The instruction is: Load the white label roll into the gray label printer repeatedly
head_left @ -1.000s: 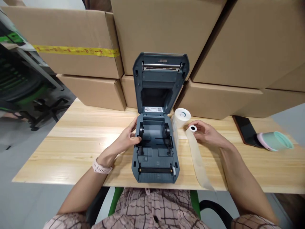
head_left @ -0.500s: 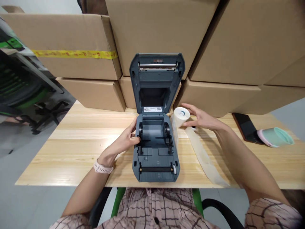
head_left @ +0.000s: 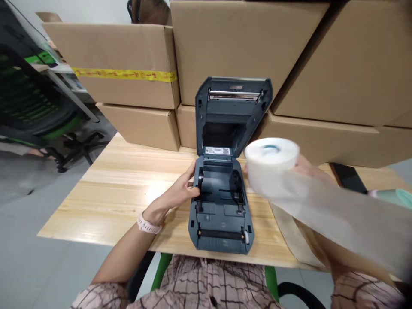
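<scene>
A dark grey label printer (head_left: 222, 206) stands on the wooden table with its lid (head_left: 233, 111) tipped up and its inside bare. At its left wall, my left hand (head_left: 178, 189) grips the edge, thumb over the rim and fingers along the outer side. My right hand (head_left: 310, 168) holds a white label roll (head_left: 272, 165) raised to the right of the printer; the roll hides most of the fingers. From the roll a loose strip of labels trails right, blurred by motion. Inside the printer, the black roller (head_left: 220, 234) lies across the front.
Stacked cardboard boxes (head_left: 247, 47) wall off the table's back. A dark phone (head_left: 347, 177) and a mint-green cup (head_left: 394, 196) are at the right. An office chair (head_left: 38, 98) stands to the left. Part of another person's head (head_left: 151, 10) shows behind the boxes.
My right hand has lifted the label roll off the table toward the camera, and its strip now swings out to the right. My left hand stays on the printer; the view has shifted slightly.
</scene>
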The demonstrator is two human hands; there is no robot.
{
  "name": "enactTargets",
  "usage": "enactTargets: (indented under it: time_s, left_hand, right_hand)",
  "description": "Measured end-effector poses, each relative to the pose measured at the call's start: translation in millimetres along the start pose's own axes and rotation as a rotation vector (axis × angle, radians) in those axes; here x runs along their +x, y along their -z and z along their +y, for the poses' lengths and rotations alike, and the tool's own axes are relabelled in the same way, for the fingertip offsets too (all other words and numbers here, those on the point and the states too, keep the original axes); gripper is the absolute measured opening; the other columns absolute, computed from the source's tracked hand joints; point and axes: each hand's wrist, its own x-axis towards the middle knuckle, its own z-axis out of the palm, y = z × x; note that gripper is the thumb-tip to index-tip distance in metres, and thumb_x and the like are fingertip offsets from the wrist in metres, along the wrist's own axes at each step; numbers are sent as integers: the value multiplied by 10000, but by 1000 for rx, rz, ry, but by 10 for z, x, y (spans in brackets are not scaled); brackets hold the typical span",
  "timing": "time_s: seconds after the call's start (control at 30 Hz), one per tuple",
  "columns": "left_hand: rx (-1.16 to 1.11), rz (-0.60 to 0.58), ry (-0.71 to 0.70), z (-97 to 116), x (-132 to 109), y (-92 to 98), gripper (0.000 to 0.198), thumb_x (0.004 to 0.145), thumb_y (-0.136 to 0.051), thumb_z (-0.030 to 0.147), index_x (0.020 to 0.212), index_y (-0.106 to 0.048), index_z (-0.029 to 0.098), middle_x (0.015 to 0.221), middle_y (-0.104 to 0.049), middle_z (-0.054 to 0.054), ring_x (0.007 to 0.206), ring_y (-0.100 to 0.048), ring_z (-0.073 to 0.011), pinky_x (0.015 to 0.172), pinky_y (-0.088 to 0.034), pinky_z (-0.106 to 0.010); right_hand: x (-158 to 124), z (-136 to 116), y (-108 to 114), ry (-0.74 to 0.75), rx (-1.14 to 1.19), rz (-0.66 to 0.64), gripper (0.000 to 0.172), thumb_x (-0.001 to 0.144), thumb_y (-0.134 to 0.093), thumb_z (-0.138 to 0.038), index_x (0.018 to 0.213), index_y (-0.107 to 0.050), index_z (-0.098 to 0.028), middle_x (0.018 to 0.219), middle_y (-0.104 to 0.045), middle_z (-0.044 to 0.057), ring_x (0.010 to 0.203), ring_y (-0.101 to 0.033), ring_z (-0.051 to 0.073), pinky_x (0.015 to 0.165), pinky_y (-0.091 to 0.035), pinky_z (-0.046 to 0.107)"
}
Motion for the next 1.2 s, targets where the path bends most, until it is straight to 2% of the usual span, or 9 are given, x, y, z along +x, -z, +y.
enactTargets:
  time_s: [0.07,0.13,0.33,0.5,0.6,0.77,0.97,1.1,1.2]
  left_hand:
    - [5,-2,-3,-3,1,1,1014,702,-620,109,1636,-273,296,1661,-398,-40,1402,-501,-306,1111,-476,-389]
    - [17,-1,8,-4,1,1,1027,695,-612,105,1641,-251,278,1665,-388,-57,1415,-487,-309,1111,-470,-385]
    - [-11,-5,32,-3,-8,6,1016,714,-612,127,1644,-230,274,1690,-335,-73,1430,-474,-328,1068,-490,-374]
    - [-34,-22,17,-10,-16,8,1014,724,-608,122,1649,-214,251,1675,-360,-85,1432,-477,-335,1092,-478,-380]
    - [-35,-21,8,-23,-20,12,983,736,-606,114,1639,-246,261,1672,-367,-75,1426,-485,-319,1104,-470,-379]
    - [-32,-51,-17,-27,-26,21,969,778,-616,126,1649,-213,264,1657,-393,-90,1394,-520,-304,1102,-479,-402]
    - [-19,-30,-42,-54,-10,28,976,758,-653,139,1638,-258,290,1675,-367,-81,1425,-490,-322,1153,-451,-460]
    - [29,-27,-52,-157,11,63,951,789,-659,175,1640,-248,286,1664,-389,-89,1432,-493,-317,1136,-474,-450]
    - [189,35,-124,-197,-12,53,966,831,-641,209,1659,-149,283,1707,-297,-116,1510,-403,-340,1146,-466,-476]
  right_hand:
    - [216,-226,-135,-2,-53,-188,574,770,-705,-525,1251,-560,-247,1171,-728,90,977,-717,293,757,-565,386]
    - [422,-361,-278,-9,-277,-315,560,698,-788,-477,1168,-596,-239,1123,-712,62,930,-686,270,745,-519,357]
    - [709,-339,-633,-47,-650,-504,472,755,-729,-505,1107,-603,-217,1057,-670,64,847,-645,258,650,-381,313]
    - [764,-204,-698,-96,-662,-571,516,811,-706,-551,1168,-619,-190,1129,-674,104,909,-669,289,718,-452,346]
    - [634,-170,-645,40,-591,-530,538,926,-633,-524,1335,-565,-181,1292,-650,137,1113,-651,319,884,-514,425]
    - [36,-265,-613,223,-572,-430,598,1036,-476,-545,1552,-419,-248,1658,-396,107,1516,-386,305,1190,-400,523]
    - [-605,-363,-824,223,-585,-469,789,952,-603,-596,1617,-327,-274,1721,-228,132,1573,-295,330,1193,-439,537]
    - [-766,-380,-913,246,-598,-430,850,928,-618,-616,1623,-314,-234,1728,-180,160,1600,-202,339,1195,-439,544]
    - [-823,-390,-962,261,-578,-408,868,918,-593,-658,1621,-325,-224,1726,-171,176,1601,-185,350,1196,-435,549]
